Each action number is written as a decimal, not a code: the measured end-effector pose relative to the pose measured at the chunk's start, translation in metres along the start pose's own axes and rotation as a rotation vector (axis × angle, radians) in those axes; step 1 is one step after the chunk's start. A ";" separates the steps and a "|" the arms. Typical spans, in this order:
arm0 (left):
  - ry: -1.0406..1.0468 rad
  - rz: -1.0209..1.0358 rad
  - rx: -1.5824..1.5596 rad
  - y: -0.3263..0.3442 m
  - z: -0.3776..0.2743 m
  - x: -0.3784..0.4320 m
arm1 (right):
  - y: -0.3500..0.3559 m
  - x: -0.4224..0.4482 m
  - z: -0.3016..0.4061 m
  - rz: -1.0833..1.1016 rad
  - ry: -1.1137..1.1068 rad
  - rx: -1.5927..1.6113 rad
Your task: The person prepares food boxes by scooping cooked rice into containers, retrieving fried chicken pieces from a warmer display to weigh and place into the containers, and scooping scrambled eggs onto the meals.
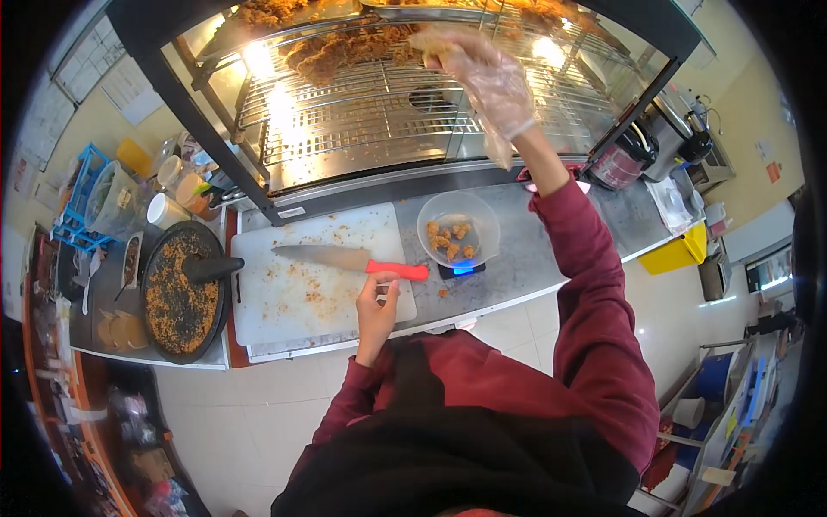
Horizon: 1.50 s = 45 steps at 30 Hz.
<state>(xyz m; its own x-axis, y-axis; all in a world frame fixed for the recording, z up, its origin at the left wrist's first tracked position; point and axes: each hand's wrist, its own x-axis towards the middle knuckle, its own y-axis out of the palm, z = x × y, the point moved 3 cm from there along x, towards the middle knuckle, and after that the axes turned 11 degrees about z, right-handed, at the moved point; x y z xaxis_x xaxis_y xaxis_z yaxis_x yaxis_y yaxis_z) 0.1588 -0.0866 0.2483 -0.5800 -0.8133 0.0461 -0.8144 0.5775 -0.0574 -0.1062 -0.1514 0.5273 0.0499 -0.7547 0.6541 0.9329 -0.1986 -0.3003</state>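
Note:
My right hand (pixel 488 77), in a clear plastic glove, reaches into the lit glass warming cabinet (pixel 413 174), close to fried chicken pieces (pixel 342 52) on a wire rack. Whether its fingers hold anything is unclear. My bare left hand (pixel 378 310) is at the near edge of the white cutting board (pixel 310 310), its fingertips at the red handle of a kitchen knife (pixel 329 257); a firm grip cannot be made out. The blade lies flat on the crumb-strewn board. Right of it, a clear plastic bowl (pixel 488 223) with several small fried pieces (pixel 441 239) sits on a digital scale (pixel 462 270).
On the left stands a dark stone mortar (pixel 223 310) with crumbs and a pestle (pixel 213 268). Jars (pixel 169 210) and a blue plastic basket (pixel 74 236) are behind it. A pot-like appliance (pixel 620 158) stands right of the cabinet, and a yellow bin (pixel 675 251) is at the right.

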 end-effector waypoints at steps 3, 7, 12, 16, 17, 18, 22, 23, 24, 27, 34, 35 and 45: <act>-0.044 -0.011 0.006 -0.001 0.001 -0.003 | -0.005 -0.044 -0.025 -0.088 0.317 0.039; -0.062 0.003 -0.016 0.002 0.006 -0.002 | -0.015 -0.117 -0.069 -0.020 0.376 -0.060; -0.093 0.004 0.036 0.002 0.009 -0.009 | 0.008 -0.174 -0.072 0.168 0.680 -0.338; -0.086 0.026 0.046 0.010 0.008 -0.010 | 0.013 -0.223 -0.102 0.488 0.652 -0.601; -0.088 0.031 0.047 0.012 0.008 -0.010 | 0.012 -0.230 -0.102 0.451 0.492 -0.658; -0.074 0.030 0.030 0.014 0.008 -0.011 | 0.008 -0.230 -0.100 0.452 0.494 -0.655; -0.093 0.048 0.036 0.019 0.002 -0.016 | -0.011 -0.207 -0.072 0.491 0.590 -0.618; -0.095 0.046 0.038 0.020 0.003 -0.017 | -0.013 -0.205 -0.068 0.498 0.614 -0.587; -0.097 0.050 0.042 0.022 0.003 -0.018 | -0.015 -0.205 -0.067 0.495 0.616 -0.587; -0.094 0.061 0.055 0.025 0.006 -0.019 | -0.018 -0.209 -0.064 0.500 0.556 -0.552; -0.127 0.102 0.029 0.028 0.014 -0.020 | -0.014 -0.217 -0.067 0.510 0.546 -0.482; -0.126 0.097 0.030 0.027 0.017 -0.021 | -0.013 -0.216 -0.065 0.512 0.601 -0.462; -0.197 0.135 -0.134 0.047 0.014 0.004 | 0.011 -0.214 -0.110 0.812 0.463 -0.604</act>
<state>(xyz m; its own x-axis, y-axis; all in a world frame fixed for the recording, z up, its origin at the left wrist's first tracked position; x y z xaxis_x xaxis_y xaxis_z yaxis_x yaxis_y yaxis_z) 0.1184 -0.0638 0.2318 -0.6788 -0.7191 -0.1488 -0.7332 0.6749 0.0835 -0.1457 -0.0604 0.3075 0.3111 -0.9342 -0.1747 0.3503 0.2836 -0.8927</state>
